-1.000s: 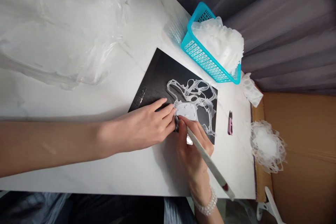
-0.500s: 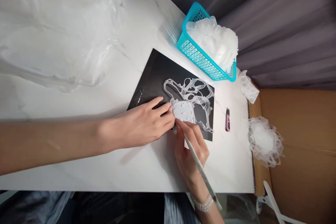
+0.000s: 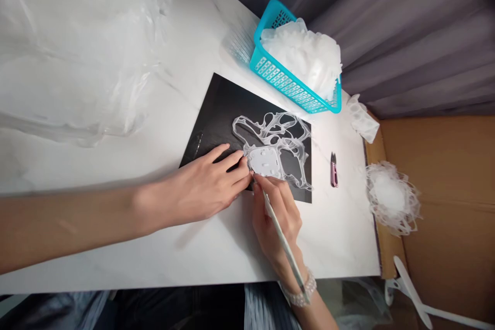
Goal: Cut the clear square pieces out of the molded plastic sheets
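Two bare hands: both at work over a black mat (image 3: 216, 105) on the white surface (image 3: 185, 268), the right nearer the body.
Right hand (image 3: 284, 211): its grip is clamped on a pale pen-shaped tool (image 3: 285, 241); a pearl-bead bracelet (image 3: 310, 282) circles the wrist.
Left hand (image 3: 204, 188): outer fingers spread and laid on the mat; whether thumb and index pinch anything, I cannot tell.
Bumped translucent plate (image 3: 265, 161): lies on the mat just beyond the fingertips, framed by webbed plastic trim (image 3: 296, 145).
Step at the plate: seemingly fine work with the tool where plate meets trim, at the near-left corner; the tip is too small to make out.
Next move there: likely calls for steady left fingertips and a light, controlled tip along the plate's outline.
Tool since a second ago: steeper, its rear end now across the bracelet instead of out beside it; both hands stay at the same corner, and more bumps show.
Pink-handled snips (image 3: 334, 172): unmoved on the surface, right of the mat.
Turquoise basket (image 3: 286, 82): beyond the mat, unmoved, heaped with whitish translucent pieces (image 3: 305, 56).
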Tool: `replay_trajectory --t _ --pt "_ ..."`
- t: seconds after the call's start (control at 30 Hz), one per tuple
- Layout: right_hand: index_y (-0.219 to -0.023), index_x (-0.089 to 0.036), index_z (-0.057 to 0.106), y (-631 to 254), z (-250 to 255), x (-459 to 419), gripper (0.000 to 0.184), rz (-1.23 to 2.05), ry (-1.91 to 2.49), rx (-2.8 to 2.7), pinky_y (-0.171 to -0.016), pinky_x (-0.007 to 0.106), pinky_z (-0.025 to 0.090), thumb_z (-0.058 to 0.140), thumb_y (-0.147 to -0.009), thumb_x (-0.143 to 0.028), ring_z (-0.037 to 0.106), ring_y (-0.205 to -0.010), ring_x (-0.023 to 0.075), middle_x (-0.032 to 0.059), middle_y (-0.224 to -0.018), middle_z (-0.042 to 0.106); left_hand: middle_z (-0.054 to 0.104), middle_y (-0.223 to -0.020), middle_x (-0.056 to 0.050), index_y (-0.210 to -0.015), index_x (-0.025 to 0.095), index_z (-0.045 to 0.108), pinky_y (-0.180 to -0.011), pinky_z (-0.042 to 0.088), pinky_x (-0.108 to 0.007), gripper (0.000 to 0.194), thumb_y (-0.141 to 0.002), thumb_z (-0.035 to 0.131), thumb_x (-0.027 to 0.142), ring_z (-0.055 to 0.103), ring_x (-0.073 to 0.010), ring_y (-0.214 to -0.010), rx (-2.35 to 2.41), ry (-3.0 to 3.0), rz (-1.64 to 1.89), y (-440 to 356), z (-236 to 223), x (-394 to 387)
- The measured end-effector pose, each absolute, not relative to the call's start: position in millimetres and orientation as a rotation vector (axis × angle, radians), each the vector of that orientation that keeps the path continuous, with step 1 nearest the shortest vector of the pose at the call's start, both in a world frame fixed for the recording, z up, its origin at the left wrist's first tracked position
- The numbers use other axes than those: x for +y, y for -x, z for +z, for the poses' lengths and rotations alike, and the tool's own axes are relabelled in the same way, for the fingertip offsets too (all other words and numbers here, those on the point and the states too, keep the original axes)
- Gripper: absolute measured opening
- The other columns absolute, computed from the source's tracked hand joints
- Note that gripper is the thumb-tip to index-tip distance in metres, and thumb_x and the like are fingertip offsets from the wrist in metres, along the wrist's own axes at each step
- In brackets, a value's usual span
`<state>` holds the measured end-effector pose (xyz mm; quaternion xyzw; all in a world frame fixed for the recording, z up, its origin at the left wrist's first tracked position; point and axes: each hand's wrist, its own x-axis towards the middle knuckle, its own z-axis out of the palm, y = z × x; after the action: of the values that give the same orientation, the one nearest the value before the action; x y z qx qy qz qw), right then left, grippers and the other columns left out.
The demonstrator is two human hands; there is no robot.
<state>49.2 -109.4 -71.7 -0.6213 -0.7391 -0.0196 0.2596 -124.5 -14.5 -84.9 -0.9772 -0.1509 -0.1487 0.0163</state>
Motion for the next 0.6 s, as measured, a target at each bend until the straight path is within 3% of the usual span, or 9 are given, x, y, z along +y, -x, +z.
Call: replay_trajectory --t 0.23,0.33,0.43,0.6 --pt "-0.139 -0.019 0.05 -51.8 -70.8 -104.2 0.042 -0.029 1.708 -2.167 -0.102 0.057 0.046 0.043 -0.098 -0.011 0.052 -0.131 0.0319 0.0186 -0.135 0.06 0.056 -0.14 -0.018 -0.117 0.013 0.065 -0.11 0.035 -0.052 0.031 -0.097 0.049 0.03 0.045 -0.0338 -0.135 -0.513 3.083 -0.501 125.5 -87.6 -16.9" --pt "-0.141 -0.017 0.049 -50.4 -66.6 -102.1 0.043 0.088 1.708 -2.208 -0.108 0.056 0.043 0.038 -0.099 -0.01 0.051 -0.133 0.0292 0.0179 -0.136 0.06 0.059 -0.136 -0.018 -0.115 0.014 0.067 -0.11 0.036 -0.053 0.03 -0.096 0.051 0.03 0.047 -0.0342 -0.134 -0.521 3.078 -0.516 125.4 -88.8 -17.6" --pt "-0.135 -0.021 0.056 -50.4 -62.7 -97.5 0.04 0.25 1.69 -2.079 -0.107 0.05 0.047 0.041 -0.099 -0.012 0.057 -0.129 0.0259 0.013 -0.132 0.064 0.059 -0.136 -0.019 -0.119 0.013 0.066 -0.108 0.038 -0.054 0.033 -0.095 0.051 0.029 0.05 -0.0344 -0.131 -0.544 3.057 -0.55 124.7 -88.8 -17.3" --pt "-0.109 -0.024 0.071 -95.8 -50.4 -82.6 0.021 0.72 1.623 -1.197 -0.084 0.04 0.063 0.055 -0.095 -0.024 0.074 -0.091 0.0193 0.0043 -0.102 0.076 0.054 -0.141 -0.021 -0.135 0.013 0.056 -0.109 0.034 -0.06 0.046 -0.095 0.049 0.035 0.047 -0.0361 -0.133 -0.53 3.047 -0.477 125.5 -86.0 -15.9"
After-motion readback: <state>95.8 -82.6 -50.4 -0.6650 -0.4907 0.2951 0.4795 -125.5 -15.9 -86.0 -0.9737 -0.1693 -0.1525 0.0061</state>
